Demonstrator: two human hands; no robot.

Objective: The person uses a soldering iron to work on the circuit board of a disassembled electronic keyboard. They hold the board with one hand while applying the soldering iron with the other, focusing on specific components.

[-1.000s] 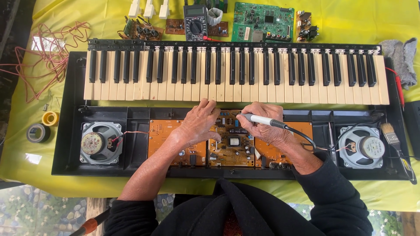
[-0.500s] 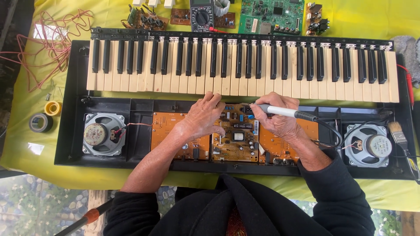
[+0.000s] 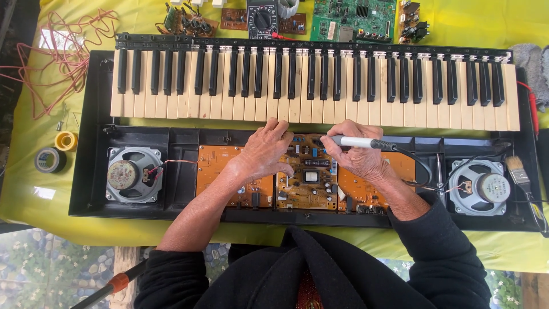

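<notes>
A white pen-shaped soldering iron is held in the right hand's grip over the orange circuit board, which is steadied flat by the left hand; the tip is best kept still.

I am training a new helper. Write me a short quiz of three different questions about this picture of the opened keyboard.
1. True or false: the right hand holds a pen-shaped tool with a cord.
2. Which hand rests its fingers on the middle circuit board?
3. Choose: the two round speakers sit (a) above the keys, (b) at the ends of the open case, (c) on the yellow cloth.

Key: 1 true; 2 the left hand; 3 b.
</notes>
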